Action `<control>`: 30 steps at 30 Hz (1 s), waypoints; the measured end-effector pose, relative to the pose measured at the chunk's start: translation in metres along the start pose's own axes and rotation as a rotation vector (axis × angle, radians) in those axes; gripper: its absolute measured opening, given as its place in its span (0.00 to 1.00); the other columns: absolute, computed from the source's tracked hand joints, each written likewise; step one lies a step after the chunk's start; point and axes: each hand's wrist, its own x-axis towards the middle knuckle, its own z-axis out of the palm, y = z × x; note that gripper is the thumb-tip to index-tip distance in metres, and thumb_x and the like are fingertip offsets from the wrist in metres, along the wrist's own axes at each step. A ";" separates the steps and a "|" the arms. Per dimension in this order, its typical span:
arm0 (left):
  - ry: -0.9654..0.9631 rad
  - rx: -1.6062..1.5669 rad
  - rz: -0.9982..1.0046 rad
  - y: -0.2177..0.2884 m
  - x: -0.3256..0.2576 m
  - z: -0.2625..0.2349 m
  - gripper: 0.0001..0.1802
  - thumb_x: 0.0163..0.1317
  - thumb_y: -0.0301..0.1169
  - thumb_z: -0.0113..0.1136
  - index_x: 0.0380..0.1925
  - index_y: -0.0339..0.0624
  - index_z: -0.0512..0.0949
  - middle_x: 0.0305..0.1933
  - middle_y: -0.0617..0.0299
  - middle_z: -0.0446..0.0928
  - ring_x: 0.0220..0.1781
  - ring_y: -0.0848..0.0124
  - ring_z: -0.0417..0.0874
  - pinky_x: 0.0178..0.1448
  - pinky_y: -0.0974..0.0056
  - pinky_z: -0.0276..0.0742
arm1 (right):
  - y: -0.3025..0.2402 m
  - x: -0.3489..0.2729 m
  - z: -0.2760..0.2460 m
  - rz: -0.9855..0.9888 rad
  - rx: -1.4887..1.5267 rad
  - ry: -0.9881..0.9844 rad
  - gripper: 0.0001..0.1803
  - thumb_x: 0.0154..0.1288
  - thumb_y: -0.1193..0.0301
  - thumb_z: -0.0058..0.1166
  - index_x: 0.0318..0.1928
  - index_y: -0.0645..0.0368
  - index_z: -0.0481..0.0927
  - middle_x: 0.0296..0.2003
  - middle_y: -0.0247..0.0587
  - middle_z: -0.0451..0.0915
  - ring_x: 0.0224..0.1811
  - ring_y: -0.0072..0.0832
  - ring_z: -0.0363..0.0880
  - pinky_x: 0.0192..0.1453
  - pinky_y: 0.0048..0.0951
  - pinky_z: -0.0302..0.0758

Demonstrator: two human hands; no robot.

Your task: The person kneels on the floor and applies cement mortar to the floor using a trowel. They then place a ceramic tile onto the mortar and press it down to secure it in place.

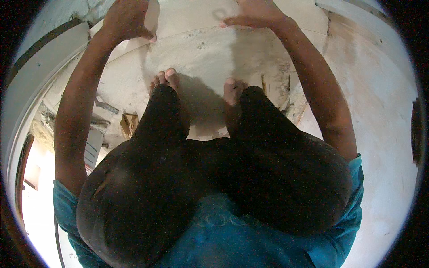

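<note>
I am crouched, looking down over my dark trousers and bare feet point(170, 79). Both arms reach forward to a large pale floor tile point(192, 15) at the top of the view. My left hand point(126, 18) curls over the tile's left edge, fingers bent and gripping it. My right hand point(255, 14) lies flat on the tile's near right part, fingers spread and pointing left. The tile rests on a grey, dusty mortar bed point(210, 53) just ahead of my toes.
A pale wall or board point(49, 58) runs along the left. Rubble, a torn cardboard scrap point(129, 123) and a ribbed grey piece point(93, 147) lie at the left. A raw plastered surface point(380, 98) fills the right side.
</note>
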 end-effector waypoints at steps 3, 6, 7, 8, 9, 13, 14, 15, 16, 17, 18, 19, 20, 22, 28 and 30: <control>-0.007 0.041 -0.003 0.002 -0.005 0.002 0.63 0.29 0.53 0.81 0.62 0.29 0.61 0.64 0.41 0.65 0.68 0.45 0.62 0.71 0.48 0.62 | -0.001 0.001 0.000 0.005 -0.067 -0.011 0.60 0.50 0.43 0.66 0.76 0.48 0.46 0.68 0.71 0.50 0.73 0.68 0.43 0.73 0.68 0.35; 0.025 0.058 -0.009 0.004 -0.006 0.001 0.64 0.29 0.55 0.81 0.63 0.29 0.61 0.64 0.41 0.64 0.68 0.45 0.62 0.71 0.47 0.60 | -0.002 0.001 0.004 -0.058 -0.163 0.092 0.60 0.49 0.43 0.65 0.76 0.48 0.46 0.67 0.73 0.51 0.72 0.69 0.45 0.72 0.68 0.35; 0.050 0.057 -0.001 0.005 -0.006 0.001 0.64 0.29 0.55 0.81 0.63 0.29 0.61 0.65 0.41 0.64 0.68 0.45 0.62 0.71 0.47 0.60 | -0.001 0.001 0.006 -0.067 -0.184 0.125 0.60 0.49 0.42 0.65 0.75 0.48 0.46 0.67 0.73 0.52 0.72 0.69 0.45 0.72 0.68 0.36; 0.026 0.069 -0.010 0.005 -0.005 0.001 0.64 0.29 0.55 0.80 0.63 0.29 0.61 0.65 0.41 0.64 0.68 0.45 0.62 0.71 0.47 0.60 | 0.000 0.001 0.007 -0.075 -0.207 0.160 0.60 0.49 0.41 0.64 0.75 0.49 0.47 0.66 0.73 0.52 0.71 0.69 0.46 0.72 0.68 0.36; -0.003 0.078 -0.017 0.005 -0.004 0.002 0.64 0.29 0.55 0.80 0.63 0.29 0.61 0.65 0.41 0.64 0.68 0.44 0.62 0.71 0.47 0.60 | 0.001 0.002 0.008 -0.057 -0.168 0.119 0.60 0.49 0.40 0.64 0.76 0.49 0.46 0.67 0.73 0.51 0.72 0.69 0.45 0.72 0.68 0.36; -0.052 0.102 -0.041 0.001 0.000 0.012 0.66 0.28 0.57 0.80 0.64 0.29 0.59 0.66 0.39 0.61 0.68 0.42 0.59 0.73 0.46 0.58 | 0.010 0.005 0.010 -0.025 -0.069 0.018 0.62 0.49 0.37 0.62 0.76 0.48 0.44 0.69 0.75 0.45 0.74 0.69 0.38 0.73 0.68 0.34; 0.043 0.124 -0.014 -0.001 0.001 0.016 0.61 0.31 0.55 0.79 0.62 0.30 0.62 0.64 0.40 0.65 0.66 0.43 0.63 0.71 0.48 0.61 | 0.012 0.006 0.010 -0.029 -0.061 0.012 0.62 0.50 0.37 0.62 0.76 0.48 0.43 0.70 0.76 0.43 0.75 0.69 0.36 0.73 0.68 0.34; 0.141 0.146 0.014 -0.003 0.000 0.020 0.56 0.34 0.53 0.78 0.61 0.31 0.65 0.61 0.41 0.68 0.65 0.45 0.66 0.69 0.49 0.64 | 0.014 0.006 0.010 -0.029 -0.078 0.014 0.63 0.49 0.36 0.62 0.77 0.48 0.42 0.71 0.76 0.40 0.75 0.68 0.34 0.73 0.67 0.33; 0.237 0.166 0.046 -0.005 0.000 0.024 0.51 0.37 0.52 0.77 0.59 0.33 0.69 0.59 0.42 0.72 0.63 0.46 0.70 0.67 0.50 0.67 | 0.014 0.006 0.011 -0.025 -0.093 0.013 0.64 0.48 0.35 0.62 0.77 0.47 0.41 0.72 0.75 0.38 0.76 0.68 0.32 0.73 0.67 0.32; 0.211 0.130 0.045 -0.008 0.000 0.027 0.51 0.38 0.50 0.77 0.60 0.35 0.68 0.59 0.45 0.72 0.63 0.48 0.71 0.66 0.50 0.69 | 0.015 0.005 0.011 -0.016 -0.110 0.013 0.66 0.48 0.34 0.62 0.77 0.47 0.40 0.72 0.75 0.35 0.76 0.67 0.30 0.74 0.67 0.31; 0.196 0.095 0.052 -0.010 -0.001 0.029 0.51 0.38 0.49 0.78 0.62 0.37 0.67 0.60 0.48 0.73 0.63 0.50 0.72 0.64 0.50 0.70 | 0.014 0.004 0.012 -0.017 -0.054 -0.027 0.67 0.46 0.33 0.62 0.77 0.46 0.39 0.73 0.73 0.33 0.76 0.67 0.29 0.74 0.66 0.30; 0.178 0.103 0.074 -0.011 0.001 0.030 0.52 0.38 0.48 0.78 0.63 0.39 0.66 0.60 0.51 0.73 0.62 0.52 0.73 0.63 0.50 0.72 | 0.014 0.004 0.012 -0.002 -0.007 -0.061 0.69 0.44 0.31 0.62 0.77 0.46 0.38 0.73 0.72 0.31 0.76 0.66 0.28 0.74 0.65 0.28; 0.157 0.061 0.084 -0.012 0.001 0.030 0.59 0.31 0.47 0.81 0.65 0.39 0.61 0.64 0.51 0.68 0.66 0.51 0.67 0.66 0.50 0.69 | 0.013 0.003 0.014 0.003 0.067 -0.082 0.68 0.46 0.32 0.62 0.77 0.45 0.37 0.74 0.70 0.30 0.77 0.64 0.28 0.74 0.65 0.24; 0.109 0.036 0.050 -0.010 0.002 0.030 0.66 0.25 0.45 0.84 0.67 0.39 0.57 0.68 0.51 0.64 0.70 0.48 0.63 0.70 0.49 0.65 | 0.009 0.000 0.017 -0.018 -0.079 0.138 0.56 0.48 0.41 0.66 0.72 0.44 0.52 0.68 0.58 0.49 0.73 0.53 0.45 0.72 0.59 0.37; 0.089 0.058 0.028 -0.007 -0.005 0.024 0.69 0.21 0.46 0.85 0.66 0.32 0.57 0.66 0.46 0.65 0.67 0.44 0.64 0.70 0.49 0.63 | -0.006 -0.011 0.014 -0.085 -0.134 0.265 0.62 0.36 0.43 0.73 0.73 0.41 0.58 0.66 0.52 0.61 0.73 0.47 0.51 0.72 0.63 0.41; 0.121 0.071 0.077 -0.008 -0.003 0.023 0.70 0.20 0.47 0.85 0.66 0.31 0.56 0.66 0.45 0.65 0.67 0.44 0.64 0.70 0.49 0.63 | -0.003 -0.014 0.010 -0.066 -0.153 0.293 0.60 0.40 0.42 0.71 0.74 0.42 0.58 0.66 0.50 0.62 0.73 0.47 0.53 0.73 0.59 0.42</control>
